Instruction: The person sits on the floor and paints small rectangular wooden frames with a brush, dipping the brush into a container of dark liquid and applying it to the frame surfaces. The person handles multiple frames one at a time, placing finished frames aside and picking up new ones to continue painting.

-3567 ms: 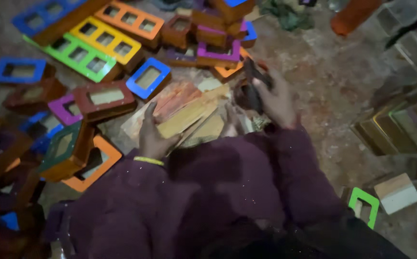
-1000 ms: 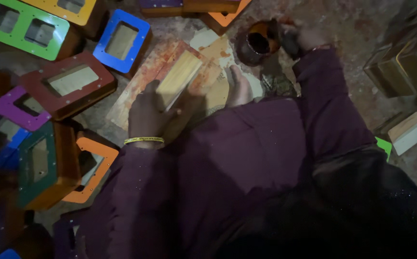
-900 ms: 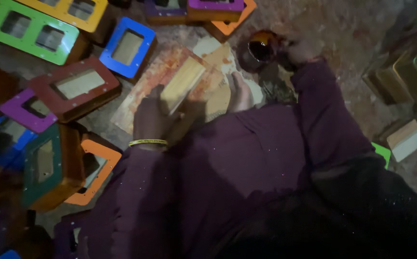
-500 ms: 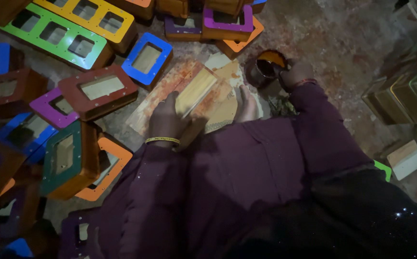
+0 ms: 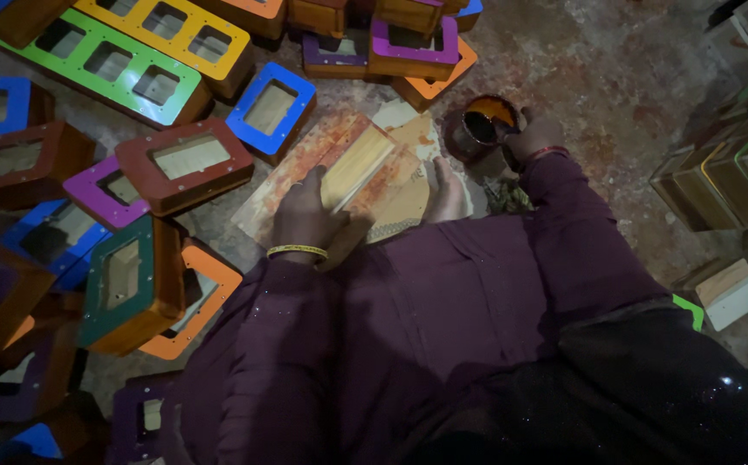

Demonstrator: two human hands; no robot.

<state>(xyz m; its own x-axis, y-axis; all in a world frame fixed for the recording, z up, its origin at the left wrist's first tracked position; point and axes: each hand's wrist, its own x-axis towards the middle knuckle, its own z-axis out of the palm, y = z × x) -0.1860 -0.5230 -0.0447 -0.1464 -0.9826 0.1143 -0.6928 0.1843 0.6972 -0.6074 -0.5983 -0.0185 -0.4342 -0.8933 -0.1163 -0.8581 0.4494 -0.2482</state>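
Observation:
My left hand point(image 5: 305, 217), with a yellow bangle at the wrist, grips the near end of a pale unpainted wooden block point(image 5: 357, 164). The block lies on a paint-stained orange and cream sheet point(image 5: 292, 176) on the floor. My right hand point(image 5: 536, 138) reaches out to the right side of a small round paint tin point(image 5: 480, 129) with orange paint on its rim. Its fingers curl against the tin, and what they hold is hidden. Dark purple sleeves cover both arms.
Several painted wooden frame boxes lie around: blue point(image 5: 271, 110), brown-red point(image 5: 186, 164), green point(image 5: 129, 284), orange point(image 5: 197, 301), purple point(image 5: 413, 47), and a long green and yellow strip point(image 5: 124, 52). Unpainted boxes point(image 5: 718, 176) stack at the right. The concrete floor point(image 5: 615, 77) is stained.
My right hand left the block and went out to the paint tin, where it stays. My left hand keeps hold of the block. The view drifted, so everything sits lower in frame.

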